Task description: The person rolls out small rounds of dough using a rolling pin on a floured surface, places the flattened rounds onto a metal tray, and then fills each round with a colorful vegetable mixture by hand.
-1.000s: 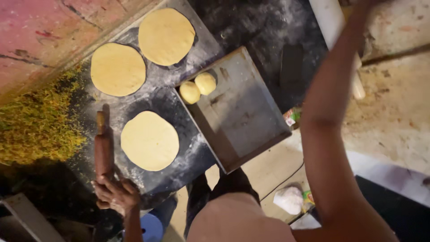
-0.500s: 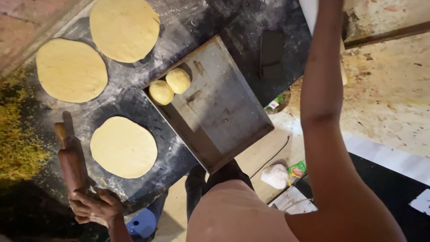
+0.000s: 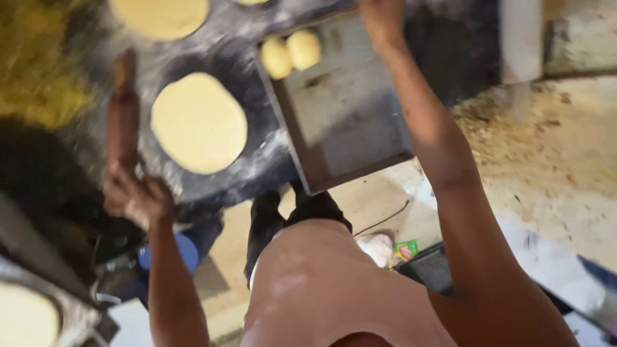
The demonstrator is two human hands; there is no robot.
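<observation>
here, your left hand (image 3: 136, 198) is clamped around the near end of a rolling pin (image 3: 122, 119), which lies along the left edge of the dark floured slab (image 3: 257, 173). your right hand (image 3: 384, 19) is stretched out over the far side of a metal tray (image 3: 360, 138); it runs out of the top of the view, so you cannot tell whether its fingers are spread or closed, or whether it touches the tray. a rolled flat disc (image 3: 199, 122) lies on the slab just beside the pin, between pin and tray. two dough balls (image 3: 290, 54) sit touching each other in the tray's far left corner. a second disc (image 3: 160, 14) lies at the slab's far edge, cut off by the view. the tray overhangs the slab's near edge. the view is blurred throughout.
</observation>
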